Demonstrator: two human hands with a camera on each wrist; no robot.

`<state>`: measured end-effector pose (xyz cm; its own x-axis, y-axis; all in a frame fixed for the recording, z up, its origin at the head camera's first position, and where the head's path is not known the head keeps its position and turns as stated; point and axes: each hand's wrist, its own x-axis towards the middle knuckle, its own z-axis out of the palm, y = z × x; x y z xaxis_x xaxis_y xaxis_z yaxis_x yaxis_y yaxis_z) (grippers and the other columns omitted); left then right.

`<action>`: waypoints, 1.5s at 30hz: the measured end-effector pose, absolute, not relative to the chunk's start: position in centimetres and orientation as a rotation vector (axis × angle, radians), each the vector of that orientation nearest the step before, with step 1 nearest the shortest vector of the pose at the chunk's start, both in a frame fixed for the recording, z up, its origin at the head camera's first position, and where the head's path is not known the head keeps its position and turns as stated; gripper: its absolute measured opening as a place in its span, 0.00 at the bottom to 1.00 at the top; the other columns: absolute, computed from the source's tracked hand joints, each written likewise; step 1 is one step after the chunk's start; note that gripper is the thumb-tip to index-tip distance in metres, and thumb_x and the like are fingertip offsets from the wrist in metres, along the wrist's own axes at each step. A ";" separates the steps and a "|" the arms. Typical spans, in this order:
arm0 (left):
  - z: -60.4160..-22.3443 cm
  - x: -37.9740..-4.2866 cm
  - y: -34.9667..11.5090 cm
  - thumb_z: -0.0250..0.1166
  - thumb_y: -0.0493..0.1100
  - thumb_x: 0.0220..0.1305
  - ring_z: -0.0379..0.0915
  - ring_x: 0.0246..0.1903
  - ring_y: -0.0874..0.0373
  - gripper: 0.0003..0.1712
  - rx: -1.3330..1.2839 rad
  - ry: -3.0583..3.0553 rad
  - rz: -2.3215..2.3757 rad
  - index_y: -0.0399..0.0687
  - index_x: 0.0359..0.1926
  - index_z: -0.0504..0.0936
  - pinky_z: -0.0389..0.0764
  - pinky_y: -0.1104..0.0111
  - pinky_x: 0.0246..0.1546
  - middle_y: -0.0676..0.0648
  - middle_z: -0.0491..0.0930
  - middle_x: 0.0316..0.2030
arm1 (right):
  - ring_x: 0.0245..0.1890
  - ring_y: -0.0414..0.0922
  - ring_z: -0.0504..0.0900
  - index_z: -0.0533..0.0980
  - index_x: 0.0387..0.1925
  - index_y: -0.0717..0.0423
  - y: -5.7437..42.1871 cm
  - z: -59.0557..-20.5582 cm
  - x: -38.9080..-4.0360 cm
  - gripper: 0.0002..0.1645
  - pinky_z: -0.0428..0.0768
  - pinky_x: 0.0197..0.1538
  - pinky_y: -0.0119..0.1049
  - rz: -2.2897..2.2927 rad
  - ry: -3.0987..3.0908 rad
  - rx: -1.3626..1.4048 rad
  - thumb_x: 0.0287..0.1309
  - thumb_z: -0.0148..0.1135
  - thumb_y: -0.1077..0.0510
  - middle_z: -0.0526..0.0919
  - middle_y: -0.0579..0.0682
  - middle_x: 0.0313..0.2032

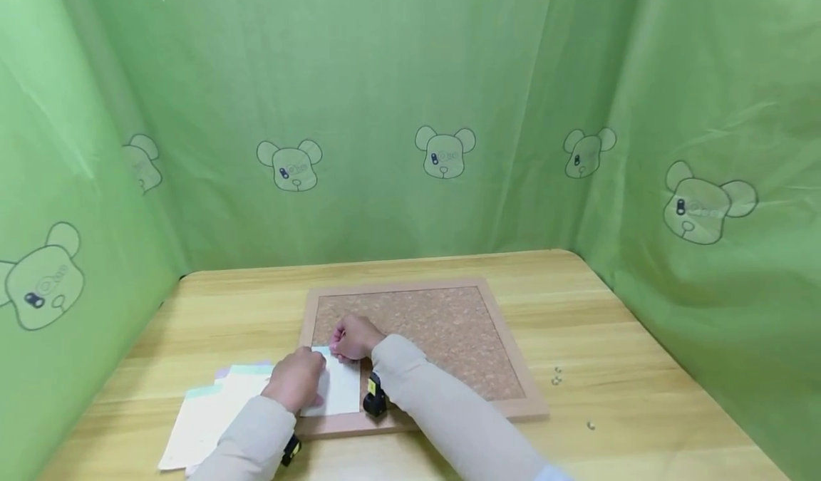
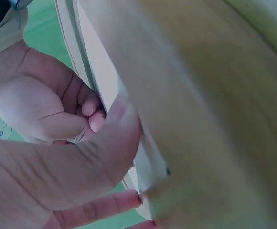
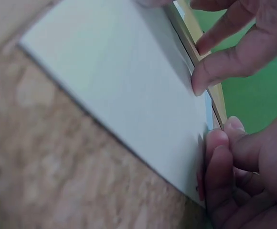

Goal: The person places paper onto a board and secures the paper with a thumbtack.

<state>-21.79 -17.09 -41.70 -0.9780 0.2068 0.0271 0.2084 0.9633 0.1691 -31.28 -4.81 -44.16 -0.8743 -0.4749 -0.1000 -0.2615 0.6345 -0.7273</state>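
Note:
A white card (image 1: pixel 341 390) with a pale blue strip along its far edge lies on the left part of a wood-framed corkboard (image 1: pixel 442 335). My left hand (image 1: pixel 296 381) rests on the card's left side, thumb and fingers fairly straight and pressing at its edge. At the card's far edge, my right hand (image 1: pixel 357 337) has curled fingers, with thumb and index fingertips (image 3: pixel 218 139) pinched together. They close on a small pin, almost wholly covered by the fingertips. A small reddish mark (image 3: pixel 200 186) shows on the card close beside these fingers.
Several more white sheets (image 1: pixel 214 417) with blue and purple strips lie overlapped on the wooden table (image 1: pixel 244 310), left of the board. Several tiny metallic pieces (image 1: pixel 556 380) are scattered to its right, one piece (image 1: pixel 591 425) nearer the front. Green curtains (image 1: pixel 385 217) enclose the table's back and sides.

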 end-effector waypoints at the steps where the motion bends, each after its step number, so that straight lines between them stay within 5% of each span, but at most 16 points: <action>1: -41.7 -21.7 -17.2 0.83 0.36 0.30 0.75 0.26 0.49 0.23 -0.324 -3.108 -0.272 0.39 0.30 0.81 0.82 0.56 0.28 0.42 0.77 0.28 | 0.13 0.36 0.71 0.76 0.19 0.54 -5.0 -44.2 -31.3 0.14 0.70 0.17 0.24 -1.078 2.577 -0.580 0.58 0.67 0.64 0.75 0.44 0.13; 24: -41.9 -21.3 -17.4 0.83 0.35 0.24 0.73 0.27 0.48 0.26 -0.249 -3.094 -0.342 0.39 0.33 0.85 0.81 0.56 0.29 0.43 0.76 0.29 | 0.10 0.38 0.63 0.67 0.10 0.51 -6.6 -44.0 -30.8 0.23 0.60 0.13 0.27 -0.834 2.706 -0.514 0.57 0.64 0.63 0.67 0.43 0.08; 45: -41.7 -22.0 -16.9 0.82 0.34 0.27 0.74 0.29 0.48 0.25 -0.162 -3.143 -0.390 0.38 0.35 0.85 0.82 0.55 0.31 0.42 0.76 0.31 | 0.05 0.37 0.63 0.72 0.10 0.58 -7.1 -43.6 -31.4 0.14 0.60 0.08 0.26 -0.767 2.743 -0.330 0.46 0.60 0.68 0.68 0.46 0.06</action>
